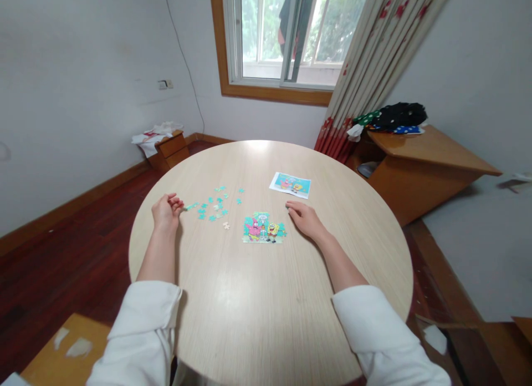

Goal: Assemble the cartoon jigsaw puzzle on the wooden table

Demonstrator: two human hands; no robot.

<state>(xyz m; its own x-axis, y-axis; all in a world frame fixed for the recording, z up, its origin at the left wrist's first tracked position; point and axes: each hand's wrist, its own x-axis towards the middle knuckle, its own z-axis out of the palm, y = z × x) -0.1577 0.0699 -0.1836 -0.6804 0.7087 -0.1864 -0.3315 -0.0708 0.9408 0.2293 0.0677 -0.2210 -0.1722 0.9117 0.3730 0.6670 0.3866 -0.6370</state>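
My left hand [168, 209] rests at the left side of the round table, fingers loosely curled and a little apart, with nothing plainly held. Just off its fingertips lie loose teal jigsaw pieces [201, 214], several of them scattered toward the middle. A pale piece [226, 225] lies apart, nearer to me. Between my hands sits a partly joined jigsaw puzzle [262, 229] with a pink starfish, a squid figure and a yellow sponge character; its upper and right edges are uneven. My right hand [305, 217] is pinched above and right of it, a tiny greenish puzzle piece at the fingertips.
A printed reference picture [292, 185] lies flat beyond my right hand. The pale round table [233, 314] has a curved edge all round. Behind it are a small wooden cabinet [172, 147] on the left and a wooden desk [432, 147] with cloths on the right.
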